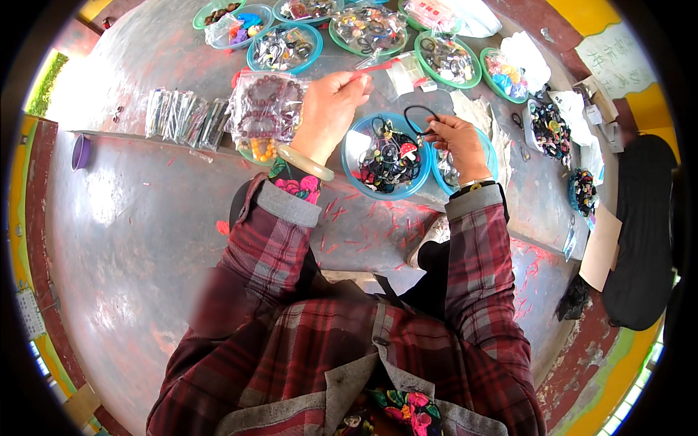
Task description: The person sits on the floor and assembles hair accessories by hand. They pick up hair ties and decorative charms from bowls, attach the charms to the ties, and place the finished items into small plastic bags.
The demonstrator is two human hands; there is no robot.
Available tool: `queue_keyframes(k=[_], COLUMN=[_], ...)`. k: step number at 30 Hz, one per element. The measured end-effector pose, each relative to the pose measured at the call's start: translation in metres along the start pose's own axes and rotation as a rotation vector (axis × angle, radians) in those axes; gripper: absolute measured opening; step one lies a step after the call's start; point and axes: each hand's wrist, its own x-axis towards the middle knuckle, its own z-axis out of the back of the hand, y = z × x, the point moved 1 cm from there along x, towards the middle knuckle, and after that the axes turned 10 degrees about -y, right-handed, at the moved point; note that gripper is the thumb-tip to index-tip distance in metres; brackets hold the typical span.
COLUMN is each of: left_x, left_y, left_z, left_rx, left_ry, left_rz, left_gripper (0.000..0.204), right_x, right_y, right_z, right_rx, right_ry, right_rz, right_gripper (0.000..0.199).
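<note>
My left hand [336, 109] is closed, pinching one end of a thin red strip [376, 70]. Beyond the strip lies a small clear plastic bag [406, 75]; whether the two are joined I cannot tell. Between the fingertips of my right hand [459, 144] hangs a black elastic hair tie [411, 110], its loop spread to the left. Below it sits a blue bowl [352, 174] heaped with black hair ties [389, 161], one bearing a red mushroom charm [408, 150]. A second blue bowl [491, 156] is partly hidden under my right hand.
Several bowls of bagged trinkets [367, 30] line the far side. Left of my left hand lie bagged dark bead bracelets [267, 102] and a row of slim packets [185, 116]. A white tub of hair ties [550, 131] stands right. Red scraps [356, 225] litter the floor.
</note>
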Motion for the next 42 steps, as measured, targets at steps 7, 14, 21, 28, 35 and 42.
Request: queue_keyframes(k=[7,14,21,28,35,42], left_x=[-0.003,-0.008,-0.010,-0.016,-0.028,-0.032], left_y=[0.000,0.012,0.032,0.049,0.040,0.032], left_z=[-0.004,-0.014,-0.029,-0.041,-0.051,-0.050], left_rx=[-0.055,0.044,0.398,0.509,0.386,0.064], left_ry=[0.078,0.191,0.225,0.371,0.539,0.577], left_rz=[0.095,0.137,-0.001,0.060,0.058,0.371], left_gripper=[0.027,0.026,0.023,0.024,0.022,0.023], right_x=[-0.028,-0.040,-0.045,-0.056,-0.056,-0.056], right_y=[0.023,0.032,0.039,0.056,0.053,0.056], right_z=[0.008,0.003,0.003,0.009,0.003,0.002], right_rx=[0.538,0.673,0.625,0.409,0.138,-0.037], right_ry=[0.101,0.137,0.127,0.026,0.031,0.046], right_rz=[-0.046,-0.123,-0.020,0.153,0.321,0.236], right_gripper=[0.016,0.013,0.011,0.015,0.016,0.019])
